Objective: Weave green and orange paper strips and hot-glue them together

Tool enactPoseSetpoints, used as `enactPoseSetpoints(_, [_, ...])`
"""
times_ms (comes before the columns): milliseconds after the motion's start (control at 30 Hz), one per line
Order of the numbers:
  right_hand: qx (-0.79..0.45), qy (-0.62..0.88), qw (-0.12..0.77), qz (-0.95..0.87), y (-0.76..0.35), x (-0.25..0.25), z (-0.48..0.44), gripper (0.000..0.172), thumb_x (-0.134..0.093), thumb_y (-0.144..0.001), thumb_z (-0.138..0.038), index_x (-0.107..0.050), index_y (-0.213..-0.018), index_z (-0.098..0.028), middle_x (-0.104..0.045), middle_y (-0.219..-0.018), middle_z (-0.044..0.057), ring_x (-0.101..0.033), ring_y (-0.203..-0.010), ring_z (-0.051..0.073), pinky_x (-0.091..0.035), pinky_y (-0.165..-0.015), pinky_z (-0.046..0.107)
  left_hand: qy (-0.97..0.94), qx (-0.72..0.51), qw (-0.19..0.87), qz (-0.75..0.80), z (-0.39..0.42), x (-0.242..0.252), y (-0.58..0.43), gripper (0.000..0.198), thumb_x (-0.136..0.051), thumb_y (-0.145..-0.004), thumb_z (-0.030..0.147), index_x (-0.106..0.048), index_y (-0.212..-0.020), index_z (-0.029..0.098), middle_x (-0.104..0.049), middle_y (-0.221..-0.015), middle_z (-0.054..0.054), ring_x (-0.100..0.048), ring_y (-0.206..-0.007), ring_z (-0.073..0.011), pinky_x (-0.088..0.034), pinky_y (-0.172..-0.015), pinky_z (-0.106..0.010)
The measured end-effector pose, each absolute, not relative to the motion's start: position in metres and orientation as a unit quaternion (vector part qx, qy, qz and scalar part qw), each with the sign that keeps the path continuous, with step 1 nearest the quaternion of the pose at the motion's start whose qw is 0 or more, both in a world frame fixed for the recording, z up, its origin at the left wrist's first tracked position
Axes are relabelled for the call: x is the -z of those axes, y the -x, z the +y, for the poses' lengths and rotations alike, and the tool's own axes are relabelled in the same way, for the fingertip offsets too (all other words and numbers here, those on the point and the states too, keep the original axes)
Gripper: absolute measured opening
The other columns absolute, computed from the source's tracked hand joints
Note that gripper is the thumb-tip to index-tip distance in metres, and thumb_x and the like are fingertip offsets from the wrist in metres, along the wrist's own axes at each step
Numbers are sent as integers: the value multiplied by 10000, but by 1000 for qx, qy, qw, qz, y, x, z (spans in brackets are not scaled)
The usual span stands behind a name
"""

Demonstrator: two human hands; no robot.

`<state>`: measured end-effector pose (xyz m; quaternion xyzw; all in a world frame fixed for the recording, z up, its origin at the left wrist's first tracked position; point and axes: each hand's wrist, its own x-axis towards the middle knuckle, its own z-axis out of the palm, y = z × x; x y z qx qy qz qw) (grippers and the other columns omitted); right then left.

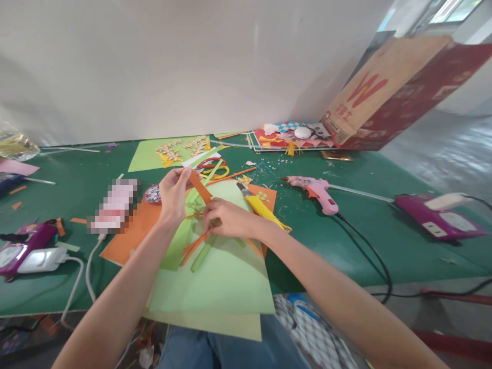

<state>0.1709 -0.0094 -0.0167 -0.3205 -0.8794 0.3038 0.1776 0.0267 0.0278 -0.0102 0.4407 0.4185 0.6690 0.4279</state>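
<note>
An orange paper strip (200, 187) slants down between my two hands. My left hand (175, 192) is closed in a pinch on its upper end. The fingers of my right hand (228, 218) are bent round the strip's lower end, above a bunch of green and orange strips (202, 254). What exactly the right fingertips grip is partly hidden. Beneath the hands lie light green paper sheets (215, 289), jutting over the table's front edge, with orange paper (126, 233) at the left. Beyond the hands are scissors (220, 171) with red and yellow handles; a yellow cutter knife (265, 207) lies to the right.
A pink glue gun (317, 192) with a glue stick and cord lies at the right, near a purple power strip (442, 218). Another purple power strip (36, 241) and a charging phone (115, 205) are at the left. A paper bag (369, 97) stands behind.
</note>
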Motion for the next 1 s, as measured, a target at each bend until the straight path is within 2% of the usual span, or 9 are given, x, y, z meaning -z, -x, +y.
enactPoseSetpoints(133, [-349, 358, 223, -837, -176, 9, -9, 86, -707, -707, -86, -716, -665, -160, -638, -796, 45, -548, -866, 175, -421, -834, 306, -441, -668, 423, 425, 27, 10, -27, 204, -720, -722, 334, -615, -680, 163, -710, -682, -27, -679, -637, -151, -533, -652, -271])
enactPoseSetpoints(367, [-515, 345, 387, -683, -193, -4, -3, 119, -767, -647, -271, -684, -598, -201, -639, -815, 8, -566, -793, 146, -419, -770, 303, -452, -654, 415, 443, 27, 9, -27, 236, -721, -708, 366, -614, -679, 158, -707, -684, -23, -665, -602, -139, -535, -634, -265])
enactPoseSetpoints(467, [-590, 321, 456, -583, -198, -3, 0, 186, -813, -578, -336, -677, -590, -209, -633, -834, -2, -563, -786, 136, -426, -790, 314, -455, -650, 408, 450, 28, 10, -27, 239, -721, -703, 372, -611, -675, 161, -706, -683, -25, -669, -601, -147, -537, -622, -269])
enactPoseSetpoints(600, [-648, 265, 510, -500, -203, -5, 1, 219, -818, -576, -372, -654, -592, -227, -622, -740, -18, -574, -761, 136, -442, -840, 333, -455, -652, 406, 450, 29, 11, -27, 240, -729, -683, 378, -606, -677, 173, -702, -647, -15, -673, -595, -158, -545, -617, -281])
enactPoseSetpoints(833, [-612, 250, 613, -433, -211, -10, 8, 286, -771, -607, -422, -549, -653, -248, -489, -595, -62, -551, -655, 120, -482, -769, 318, -480, -645, 401, 438, 27, 10, -27, 220, -697, -707, 364, -614, -693, 161, -716, -684, -36, -675, -596, -154, -540, -619, -276])
enactPoseSetpoints(1000, [-526, 304, 664, -436, -225, -6, 19, 210, -706, -674, -417, -607, -801, -282, -408, -574, -61, -497, -606, 113, -470, -672, 294, -510, -629, 385, 443, 27, 11, -29, 185, -689, -713, 333, -626, -702, 160, -705, -644, -22, -664, -564, -149, -542, -601, -270])
